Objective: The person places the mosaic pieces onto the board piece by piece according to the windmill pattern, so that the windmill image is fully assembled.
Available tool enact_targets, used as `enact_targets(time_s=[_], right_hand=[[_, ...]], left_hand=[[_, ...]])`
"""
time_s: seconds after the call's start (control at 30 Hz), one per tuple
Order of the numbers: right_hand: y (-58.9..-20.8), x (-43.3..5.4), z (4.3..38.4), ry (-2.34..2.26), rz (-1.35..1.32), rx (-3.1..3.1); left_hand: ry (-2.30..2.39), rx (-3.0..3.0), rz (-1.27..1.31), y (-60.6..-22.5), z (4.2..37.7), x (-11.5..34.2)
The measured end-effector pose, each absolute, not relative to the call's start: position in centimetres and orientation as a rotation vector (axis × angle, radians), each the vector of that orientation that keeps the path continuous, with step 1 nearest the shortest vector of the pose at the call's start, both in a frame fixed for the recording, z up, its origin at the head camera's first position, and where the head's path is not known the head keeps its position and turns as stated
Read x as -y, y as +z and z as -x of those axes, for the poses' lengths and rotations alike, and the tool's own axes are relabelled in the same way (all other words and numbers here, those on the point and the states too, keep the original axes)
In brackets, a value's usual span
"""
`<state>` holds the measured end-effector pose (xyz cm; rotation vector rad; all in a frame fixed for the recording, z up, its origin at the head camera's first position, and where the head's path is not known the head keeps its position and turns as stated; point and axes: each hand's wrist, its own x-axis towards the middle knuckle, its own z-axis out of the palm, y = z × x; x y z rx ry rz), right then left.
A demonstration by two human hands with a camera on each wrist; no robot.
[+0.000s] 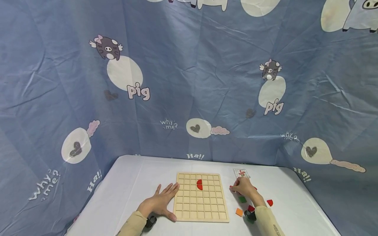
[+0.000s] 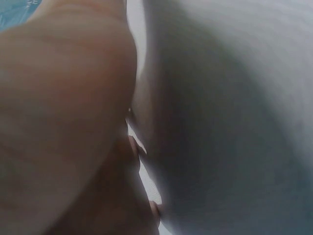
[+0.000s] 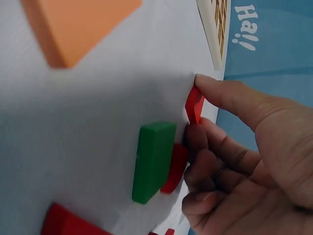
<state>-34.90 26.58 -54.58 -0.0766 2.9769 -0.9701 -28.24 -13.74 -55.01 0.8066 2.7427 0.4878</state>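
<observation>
A wooden grid board (image 1: 191, 213) lies on the white table, with two red quarter-round pieces (image 1: 199, 187) set together in its upper middle cells. My left hand (image 1: 160, 200) is spread flat at the board's left side, fingertips and thumb at its edge; the left wrist view shows mostly blurred palm and cloth. To the right of the board, my right hand (image 1: 245, 188) pinches a red piece (image 3: 194, 105) between thumb and forefinger, low over the table. Close by its curled fingers sit a green square block (image 3: 154, 161) and another red piece (image 3: 176, 169).
Behind the right hand lies a small pattern card (image 1: 237, 172) with a printed grid. An orange square (image 1: 239, 212) and a red quarter-round (image 1: 270, 203) lie near the right forearm, with another red piece (image 1: 251, 208) by the wrist. A blue patterned curtain (image 1: 206, 98) hangs behind the table.
</observation>
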Motion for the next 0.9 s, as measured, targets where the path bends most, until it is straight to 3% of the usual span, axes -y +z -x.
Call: enact_targets(time_s=[0.63, 0.9], right_hand=[[-54.1, -26.5, 35.0, -0.912, 0.007, -3.011], [-53.5, -27.6, 35.1, -1.149, 0.285, -2.917]], left_hand=[[0.495, -2.736, -0.808, -55.4, 28.4, 13.7], [0.482, -2.742, -0.810, -55.5, 28.5, 13.8]])
